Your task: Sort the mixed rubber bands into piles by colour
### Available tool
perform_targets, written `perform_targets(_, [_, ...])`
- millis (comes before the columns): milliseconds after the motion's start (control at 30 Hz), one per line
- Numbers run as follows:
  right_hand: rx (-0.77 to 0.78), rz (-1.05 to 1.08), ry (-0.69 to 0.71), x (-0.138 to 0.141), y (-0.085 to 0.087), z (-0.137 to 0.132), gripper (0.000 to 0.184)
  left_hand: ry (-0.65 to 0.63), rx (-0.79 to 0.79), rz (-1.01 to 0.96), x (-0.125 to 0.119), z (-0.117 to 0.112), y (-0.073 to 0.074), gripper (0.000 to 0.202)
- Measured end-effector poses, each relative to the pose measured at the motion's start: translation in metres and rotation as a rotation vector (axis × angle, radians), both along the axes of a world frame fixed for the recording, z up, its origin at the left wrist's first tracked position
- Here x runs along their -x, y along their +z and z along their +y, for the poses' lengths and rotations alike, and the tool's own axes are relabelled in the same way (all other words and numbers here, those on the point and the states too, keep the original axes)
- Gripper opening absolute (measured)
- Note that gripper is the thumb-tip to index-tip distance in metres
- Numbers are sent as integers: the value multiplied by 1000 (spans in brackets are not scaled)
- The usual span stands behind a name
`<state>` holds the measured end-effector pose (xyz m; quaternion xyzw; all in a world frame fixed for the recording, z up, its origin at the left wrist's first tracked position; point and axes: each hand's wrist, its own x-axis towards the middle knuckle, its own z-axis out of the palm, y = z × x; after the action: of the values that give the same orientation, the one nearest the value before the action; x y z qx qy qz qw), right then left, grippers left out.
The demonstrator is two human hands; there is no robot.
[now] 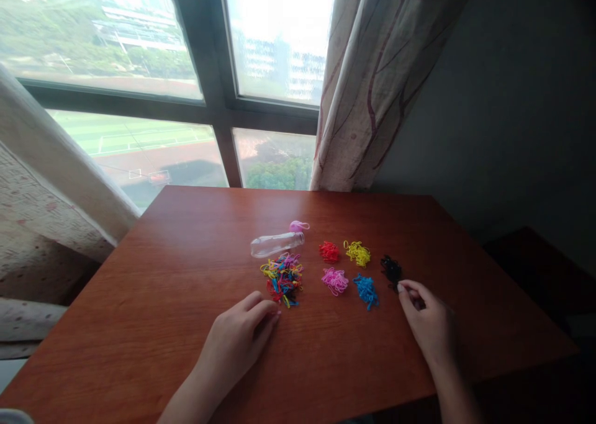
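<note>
A mixed pile of small coloured rubber bands (285, 279) lies mid-table. Just in front of it is my left hand (244, 331), its thumb and fingertips drawn together; whether anything is between them cannot be made out. My right hand (427, 317) pinches at the near edge of a pile of black rubber bands (391, 268), where a black strand meets the fingertips. Between the hands lie single-colour piles: red bands (329, 252), yellow bands (357, 254), pink bands (334, 281) and blue bands (366, 291).
Behind the mixed pile, a clear plastic container (277, 244) lies on its side, with a pink looped piece (298, 226) by its right end. The brown wooden table (162, 287) reaches to a window (274, 157) flanked by curtains (358, 101). A pale rim (16, 416) shows at bottom left.
</note>
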<state>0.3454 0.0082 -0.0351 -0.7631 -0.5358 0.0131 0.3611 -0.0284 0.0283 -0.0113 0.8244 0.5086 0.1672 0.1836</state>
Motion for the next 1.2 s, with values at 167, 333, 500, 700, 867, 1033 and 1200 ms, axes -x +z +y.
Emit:
perform_targets(167, [-45, 66, 136, 43, 2, -8, 31, -15, 31, -85, 2, 1, 3, 22])
perform_targets(333, [-13, 105, 195, 65, -1, -13, 31, -25, 58, -119, 3, 2, 5, 22])
perform_targets(500, [100, 28, -43, 19, -8, -12, 37, -36, 49, -123, 5, 4, 2, 23])
perform_targets(700, [250, -70, -121, -44, -13, -1, 48, -43, 55, -121, 6, 4, -1, 23])
perform_targets(867, [235, -12, -69, -51, -14, 12, 38, -49, 58, -135, 6, 4, 1, 22])
perform_targets(1033, [202, -5, -48, -45, -11, 18, 37, -54, 75, -159, 8, 3, 1, 20])
perform_targets(1200, [170, 10, -48, -44, -12, 19, 39, -45, 49, -166, 7, 4, 1, 20])
